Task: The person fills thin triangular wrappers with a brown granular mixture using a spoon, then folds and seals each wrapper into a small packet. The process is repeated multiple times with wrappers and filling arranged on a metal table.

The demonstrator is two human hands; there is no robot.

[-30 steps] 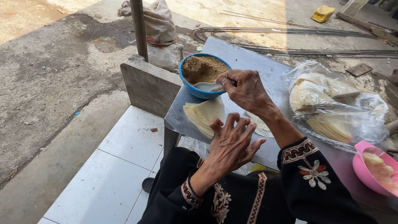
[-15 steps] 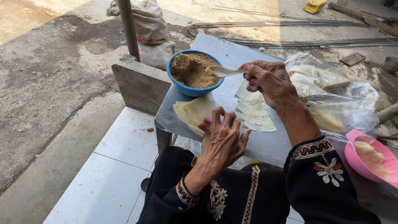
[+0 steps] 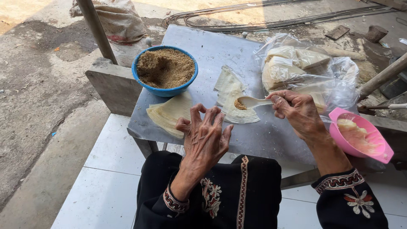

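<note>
My right hand (image 3: 299, 111) grips a white plastic spoon (image 3: 250, 102) loaded with brown crumbly filling, held over a thin pale wrapper sheet (image 3: 235, 111) lying on the grey table (image 3: 263, 135). My left hand (image 3: 204, 135) hovers with fingers spread above the table's near edge, holding nothing, beside a fanned stack of pale wrappers (image 3: 169, 113). A blue bowl (image 3: 164, 70) heaped with the same brown filling stands at the table's far left.
A clear plastic bag (image 3: 303, 68) of folded wrappers lies at the right. A pink bowl (image 3: 360, 138) of pale paste sits at the right edge. A metal post (image 3: 96, 29) and a sack (image 3: 121, 19) stand beyond; white tiles (image 3: 106, 178) lie below.
My right hand has carried the filled spoon from the blue bowl back toward me, over the single wrapper. My left hand stays spread near the table edge.
</note>
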